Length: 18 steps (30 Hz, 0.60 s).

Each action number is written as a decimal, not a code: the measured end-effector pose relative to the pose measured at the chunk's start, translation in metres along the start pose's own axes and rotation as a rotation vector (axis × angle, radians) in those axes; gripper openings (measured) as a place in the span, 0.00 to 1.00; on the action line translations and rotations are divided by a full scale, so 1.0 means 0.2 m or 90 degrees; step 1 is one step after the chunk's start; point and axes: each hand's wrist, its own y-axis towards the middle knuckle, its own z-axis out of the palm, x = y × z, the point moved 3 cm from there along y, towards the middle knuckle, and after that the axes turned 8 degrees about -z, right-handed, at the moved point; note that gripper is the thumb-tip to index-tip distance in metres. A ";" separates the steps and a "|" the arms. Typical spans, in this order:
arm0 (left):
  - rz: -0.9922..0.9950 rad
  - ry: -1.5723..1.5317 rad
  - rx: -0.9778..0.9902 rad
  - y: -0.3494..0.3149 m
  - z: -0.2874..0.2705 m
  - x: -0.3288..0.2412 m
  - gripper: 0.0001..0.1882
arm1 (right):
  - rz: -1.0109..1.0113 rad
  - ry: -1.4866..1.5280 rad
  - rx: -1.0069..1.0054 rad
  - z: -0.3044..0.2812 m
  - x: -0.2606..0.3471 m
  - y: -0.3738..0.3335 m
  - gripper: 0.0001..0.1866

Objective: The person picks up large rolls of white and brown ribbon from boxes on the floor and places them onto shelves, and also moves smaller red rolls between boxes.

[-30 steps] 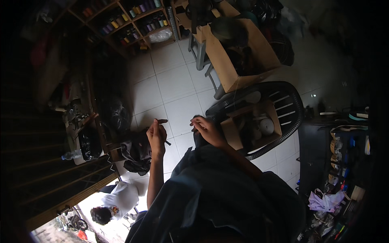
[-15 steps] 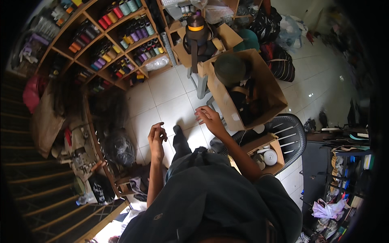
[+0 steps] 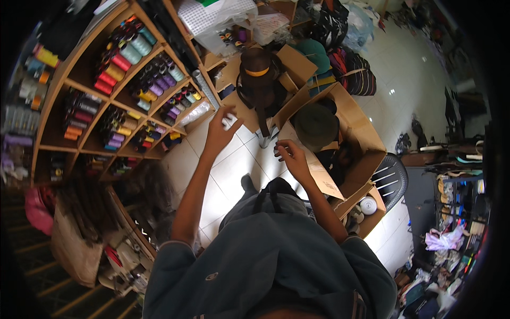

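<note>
My left hand [image 3: 222, 130] reaches forward over the tiled floor, fingers apart and empty, beside an open cardboard box flap [image 3: 237, 109]. Within that far box stand dark brown webbing rolls [image 3: 258, 66] with a yellow band, and a strap [image 3: 262, 114] hangs down from them. My right hand [image 3: 292, 158] is loosely curled with gaps between its fingers, and I see nothing held in it. It is nearest the large cardboard box [image 3: 366, 135], beside its near wall. An olive-green webbing roll [image 3: 316, 126] sits in this box among dark straps.
On the left is a wooden shelf [image 3: 101, 101] full of thread spools. A sewing machine [image 3: 125, 266] stands lower left. At right, a black chair [image 3: 396, 183] holds a smaller box with a white roll [image 3: 367, 205]. Bags [image 3: 353, 74] lie at the back.
My view has shifted forward and turned, bringing the boxes and shelf closer. My left hand has stretched ahead, fingers spreading. My right hand's fingers have curled more as it stays beside the large box.
</note>
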 end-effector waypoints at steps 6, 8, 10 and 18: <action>0.273 0.370 0.021 0.82 0.14 -0.16 0.46 | 0.003 0.009 -0.062 0.02 -0.02 0.28 0.11; 0.271 0.449 0.034 0.97 0.23 -0.15 0.50 | 0.003 -0.030 -0.058 0.00 -0.03 0.36 0.11; 0.241 0.492 0.061 1.11 0.28 -0.11 0.52 | -0.011 -0.041 -0.080 0.00 -0.03 0.46 0.11; 0.226 0.353 0.132 1.25 0.28 -0.06 0.43 | 0.018 -0.001 -0.131 -0.05 -0.06 0.74 0.12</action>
